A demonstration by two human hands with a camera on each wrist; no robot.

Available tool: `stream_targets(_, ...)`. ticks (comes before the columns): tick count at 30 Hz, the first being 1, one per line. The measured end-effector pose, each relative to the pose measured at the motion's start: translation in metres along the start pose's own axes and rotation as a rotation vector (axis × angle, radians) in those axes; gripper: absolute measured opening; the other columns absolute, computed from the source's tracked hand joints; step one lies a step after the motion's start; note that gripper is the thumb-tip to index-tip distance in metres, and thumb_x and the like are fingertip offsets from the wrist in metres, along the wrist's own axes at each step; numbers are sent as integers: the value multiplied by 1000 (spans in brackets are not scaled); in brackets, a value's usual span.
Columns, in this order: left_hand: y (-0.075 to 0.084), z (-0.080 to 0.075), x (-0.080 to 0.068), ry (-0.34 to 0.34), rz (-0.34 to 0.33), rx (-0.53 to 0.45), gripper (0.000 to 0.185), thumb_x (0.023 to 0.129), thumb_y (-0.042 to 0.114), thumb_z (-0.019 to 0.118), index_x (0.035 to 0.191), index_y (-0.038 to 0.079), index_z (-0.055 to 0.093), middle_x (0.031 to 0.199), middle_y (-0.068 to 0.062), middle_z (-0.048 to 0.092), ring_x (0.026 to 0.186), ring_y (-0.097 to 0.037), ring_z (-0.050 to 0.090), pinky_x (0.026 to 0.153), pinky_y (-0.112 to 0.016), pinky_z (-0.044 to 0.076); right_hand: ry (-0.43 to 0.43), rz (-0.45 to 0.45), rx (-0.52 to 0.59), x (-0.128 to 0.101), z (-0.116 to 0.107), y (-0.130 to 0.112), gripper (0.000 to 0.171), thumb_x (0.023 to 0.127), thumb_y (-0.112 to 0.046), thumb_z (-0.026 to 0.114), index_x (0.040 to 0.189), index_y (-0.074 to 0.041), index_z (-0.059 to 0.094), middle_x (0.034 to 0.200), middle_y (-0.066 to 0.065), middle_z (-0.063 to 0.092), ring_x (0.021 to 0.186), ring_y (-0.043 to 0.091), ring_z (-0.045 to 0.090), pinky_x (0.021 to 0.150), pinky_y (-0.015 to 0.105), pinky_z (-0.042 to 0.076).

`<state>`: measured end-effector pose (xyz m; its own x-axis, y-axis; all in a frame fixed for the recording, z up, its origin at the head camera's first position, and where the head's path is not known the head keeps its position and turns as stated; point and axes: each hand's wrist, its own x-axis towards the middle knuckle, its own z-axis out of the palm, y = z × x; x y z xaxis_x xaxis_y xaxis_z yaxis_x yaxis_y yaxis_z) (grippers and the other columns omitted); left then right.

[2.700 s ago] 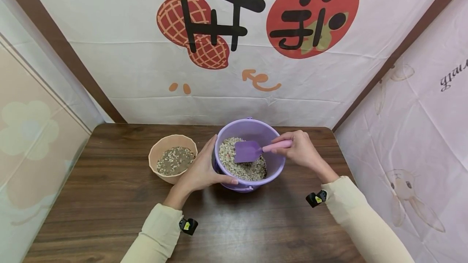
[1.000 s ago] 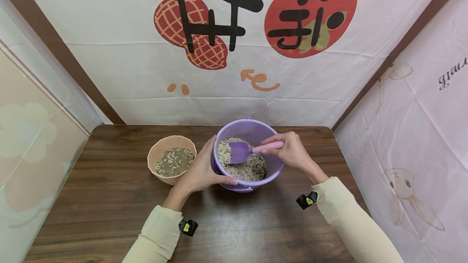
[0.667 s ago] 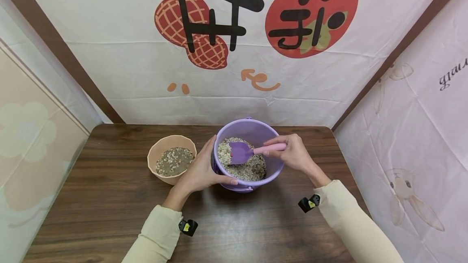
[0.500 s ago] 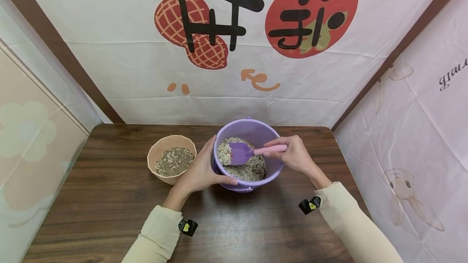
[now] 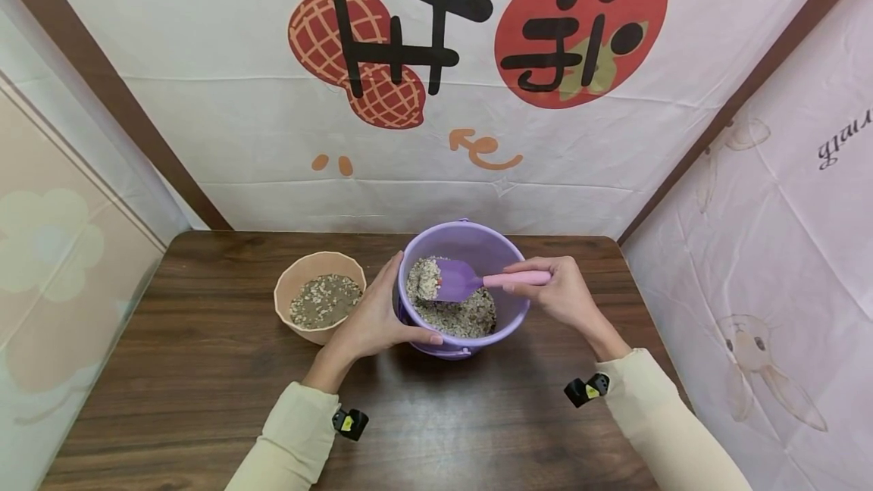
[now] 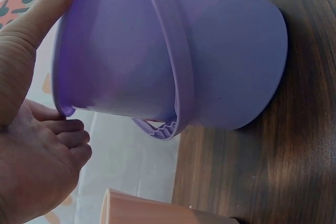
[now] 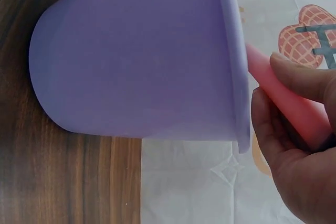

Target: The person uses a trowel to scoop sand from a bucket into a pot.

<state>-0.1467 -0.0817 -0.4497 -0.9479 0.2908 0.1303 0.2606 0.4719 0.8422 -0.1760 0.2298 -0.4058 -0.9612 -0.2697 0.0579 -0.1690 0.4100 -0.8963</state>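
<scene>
A purple bucket [image 5: 510,317] stands upright on the table, part filled with pale and dark grain-like bits [image 5: 470,318]. My left hand [image 5: 375,320] grips its rim on the left, thumb along the near edge; the left wrist view shows fingertips at the rim. My right hand [image 5: 562,290] pinches the pink handle of a toy shovel [image 5: 458,281] between thumb and fingers. Its purple blade lies inside the bucket's mouth, a small heap of bits at its tip. In the right wrist view the bucket wall hides the blade, while the pink handle [image 7: 286,95] shows in the hand.
A peach bowl [image 5: 289,283] with similar bits in murky, wet-looking stuff stands left of the bucket, just beyond my left hand. The bucket's bail handle [image 6: 181,72] hangs down its side. A printed white cloth [image 5: 409,203] closes off the table's back edge.
The shovel went left into the bits, paused there, and has now come back right and slightly up, with bits on its blade tip. My left hand and the bowl have stayed put.
</scene>
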Motion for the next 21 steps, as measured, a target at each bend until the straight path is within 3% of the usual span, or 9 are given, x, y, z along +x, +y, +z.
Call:
stream_targets(12,0,0,0,3,-2,2,146,50,53,100,163,10,18,164,-11,27,149,-30,28,119,-54,25,58,-1,7,-10,-10,1,33,81,-19,89,109,-4,79,92,3,78,82,14,73,60,22,55)
stream_targets(21,0,0,0,7,22,-11,143,50,51,101,162,12,21,163,-10,30,147,-29,31,118,-54,26,91,-15,49,-18,-18,2,31,83,-20,87,109,-5,79,94,5,78,91,17,74,72,28,60)
